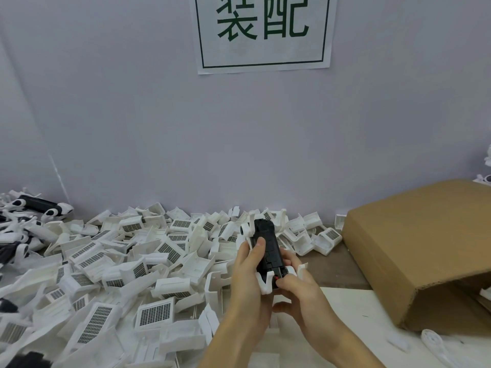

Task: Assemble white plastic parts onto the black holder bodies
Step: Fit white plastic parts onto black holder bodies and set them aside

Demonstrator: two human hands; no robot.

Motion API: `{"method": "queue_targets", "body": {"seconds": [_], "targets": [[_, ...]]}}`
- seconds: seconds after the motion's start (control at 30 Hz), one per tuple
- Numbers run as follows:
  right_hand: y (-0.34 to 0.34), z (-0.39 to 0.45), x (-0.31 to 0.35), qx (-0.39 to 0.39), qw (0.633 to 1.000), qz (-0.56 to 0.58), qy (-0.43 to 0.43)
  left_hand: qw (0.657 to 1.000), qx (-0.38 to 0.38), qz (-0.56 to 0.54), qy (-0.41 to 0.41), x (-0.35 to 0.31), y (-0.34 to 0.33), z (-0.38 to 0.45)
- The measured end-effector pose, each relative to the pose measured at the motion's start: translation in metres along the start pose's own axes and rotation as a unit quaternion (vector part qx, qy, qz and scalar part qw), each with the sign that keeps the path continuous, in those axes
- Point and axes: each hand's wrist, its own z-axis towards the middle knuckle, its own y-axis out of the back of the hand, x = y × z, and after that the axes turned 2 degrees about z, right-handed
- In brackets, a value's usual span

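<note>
We hold one black holder body [267,248] with both hands [248,282], fingers [259,245] curled round it; its near white part [265,284] is on, and a big pile of white parts [127,261] waits left.

Cardboard box [414,251]: brown, lying on its side to the right of the hands, its open end facing the lower right. Paper sign [264,33]: white with a green border and two large green characters, fixed to the wall above the hands. Wall [159,128]: plain pale grey, behind the counter [342,277], whose brown surface shows just right of the hands.
</note>
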Motion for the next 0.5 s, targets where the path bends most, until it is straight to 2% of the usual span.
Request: {"method": "queue_targets", "body": {"seconds": [0.33,0.5], "targets": [[-0.0045,-0.0023,-0.0025,-0.027,0.998,-0.051,0.0,1.0,0.013,0.008,-0.008,0.0015,0.0017,0.0015],[-0.0059,-0.0032,-0.0019,-0.02,0.999,-0.034,-0.005,1.0,0.012,0.002,-0.009,-0.0004,0.0015,0.0003]]}}
